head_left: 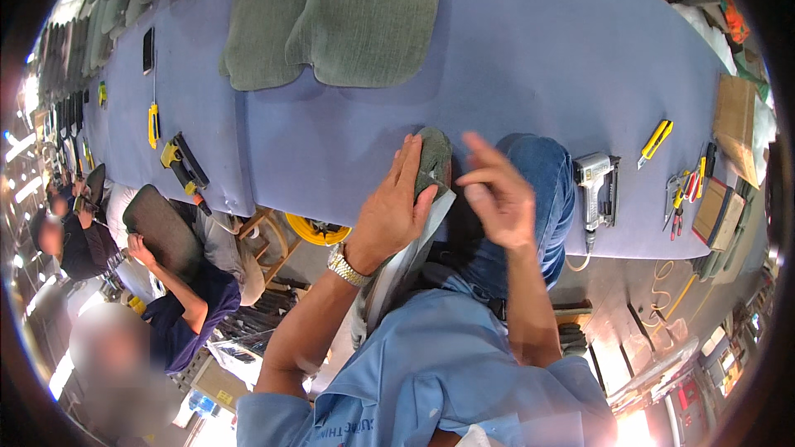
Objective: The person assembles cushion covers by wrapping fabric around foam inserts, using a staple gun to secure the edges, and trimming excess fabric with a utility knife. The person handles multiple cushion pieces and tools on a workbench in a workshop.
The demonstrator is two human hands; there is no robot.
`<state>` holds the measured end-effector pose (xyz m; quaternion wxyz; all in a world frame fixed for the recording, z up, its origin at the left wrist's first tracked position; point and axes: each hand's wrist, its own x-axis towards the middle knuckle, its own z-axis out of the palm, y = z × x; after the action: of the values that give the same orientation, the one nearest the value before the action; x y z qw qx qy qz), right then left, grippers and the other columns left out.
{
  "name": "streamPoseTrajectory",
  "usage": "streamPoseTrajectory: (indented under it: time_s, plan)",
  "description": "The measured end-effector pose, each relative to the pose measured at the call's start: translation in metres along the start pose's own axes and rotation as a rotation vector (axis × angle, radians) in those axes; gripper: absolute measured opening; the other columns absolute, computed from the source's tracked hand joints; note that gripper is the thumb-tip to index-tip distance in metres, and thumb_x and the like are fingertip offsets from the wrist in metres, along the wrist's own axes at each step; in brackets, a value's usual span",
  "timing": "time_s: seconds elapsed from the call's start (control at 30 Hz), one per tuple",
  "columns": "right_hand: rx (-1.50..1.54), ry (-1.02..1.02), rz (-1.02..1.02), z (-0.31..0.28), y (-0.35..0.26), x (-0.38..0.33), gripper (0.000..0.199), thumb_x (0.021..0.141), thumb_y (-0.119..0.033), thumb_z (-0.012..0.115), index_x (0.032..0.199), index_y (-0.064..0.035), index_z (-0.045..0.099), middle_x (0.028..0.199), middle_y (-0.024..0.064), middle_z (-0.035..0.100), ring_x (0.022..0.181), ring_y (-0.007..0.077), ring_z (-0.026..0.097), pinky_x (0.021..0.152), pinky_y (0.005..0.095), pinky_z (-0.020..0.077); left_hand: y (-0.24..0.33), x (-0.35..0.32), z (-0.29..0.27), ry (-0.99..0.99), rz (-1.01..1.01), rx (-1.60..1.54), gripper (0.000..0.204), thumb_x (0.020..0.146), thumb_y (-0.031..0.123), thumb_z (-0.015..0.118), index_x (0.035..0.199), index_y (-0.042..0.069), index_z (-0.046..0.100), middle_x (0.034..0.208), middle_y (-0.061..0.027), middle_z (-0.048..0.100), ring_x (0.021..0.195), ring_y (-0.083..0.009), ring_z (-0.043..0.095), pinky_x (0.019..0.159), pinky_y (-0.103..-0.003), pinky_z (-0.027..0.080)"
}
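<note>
A cushion panel covered in green-grey cloth (435, 145) stands tilted on edge across my lap, its pale side strip running down toward my body. My left hand (389, 211), with a metal watch on its wrist, grips the panel near its upper end. Its fingers lie along the cloth and its thumb bends over the rim. Just right of the panel, my right hand (501, 207) hovers apart from it, fingers spread and smeared by motion; nothing shows in it. On the blue table to the right lies a silver staple gun (596, 190) with an air hose.
Green-grey cushion panels (364, 16) overlap at the table's far side. Rightward lie a yellow utility knife (654, 145), pliers (677, 219) and a cardboard box (735, 128). Leftward are another staple gun (184, 164), a screwdriver (153, 124), a phone (148, 50) and co-workers, one holding a panel (161, 223).
</note>
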<state>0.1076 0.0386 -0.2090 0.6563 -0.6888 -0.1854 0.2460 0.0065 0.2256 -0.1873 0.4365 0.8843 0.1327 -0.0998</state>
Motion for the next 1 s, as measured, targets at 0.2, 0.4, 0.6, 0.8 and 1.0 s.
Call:
streamPoseTrajectory:
  time_s: [0.2,0.4,0.6,0.8,1.0]
  plan:
    - [-0.691,0.650,0.173,-0.169,0.075,-0.077,0.059,0.084,-0.002,0.075,0.140,-0.0043,0.055,0.134,0.0171,0.062,0.124,0.0354,0.061,0.103,0.0449,0.0515,0.011,-0.005,0.004,0.011,-0.079,0.067,0.073,0.103,0.025,0.055,0.158,-0.008,0.020,0.156,-0.0359,0.036,0.140,-0.0507,0.044,0.111,-0.049,0.044]
    - [-1.092,0.480,0.324,-0.196,0.116,-0.075,0.081,0.078,-0.003,0.078,0.151,-0.0148,0.043,0.133,0.0211,0.054,0.121,0.0418,0.056,0.100,0.0477,0.0489,0.015,-0.003,0.006,0.047,-0.082,0.138,0.069,0.103,0.030,0.055,0.156,-0.007,0.029,0.157,-0.0295,0.040,0.138,-0.0476,0.049,0.103,-0.049,0.053]
    - [-1.185,0.263,0.321,-0.223,0.101,-0.056,0.097,0.073,-0.001,0.076,0.160,-0.0189,0.035,0.134,0.0221,0.058,0.119,0.0424,0.060,0.098,0.0473,0.0508,0.005,-0.004,0.020,0.145,0.008,0.143,0.067,0.103,0.029,0.055,0.154,-0.008,0.030,0.153,-0.0340,0.042,0.135,-0.0492,0.051,0.103,-0.049,0.053]
    - [-0.559,0.208,0.278,-0.155,-0.056,-0.028,0.067,0.079,0.004,0.073,0.144,-0.0044,0.058,0.122,0.0155,0.072,0.107,0.0217,0.070,0.092,0.0330,0.0555,-0.002,-0.007,0.025,0.178,0.010,0.116,0.068,0.103,0.030,0.055,0.153,-0.009,0.031,0.152,-0.0341,0.043,0.134,-0.0504,0.051,0.102,-0.049,0.054]
    - [-0.458,-0.209,0.023,-0.053,-0.126,-0.014,0.070,0.073,-0.004,0.077,0.141,-0.0026,0.059,0.127,0.0172,0.070,0.113,0.0218,0.069,0.096,0.0332,0.0517,-0.002,-0.005,0.022,0.130,-0.006,0.101,0.070,0.103,0.031,0.055,0.154,-0.008,0.029,0.154,-0.0329,0.042,0.136,-0.0505,0.049,0.102,-0.050,0.053]
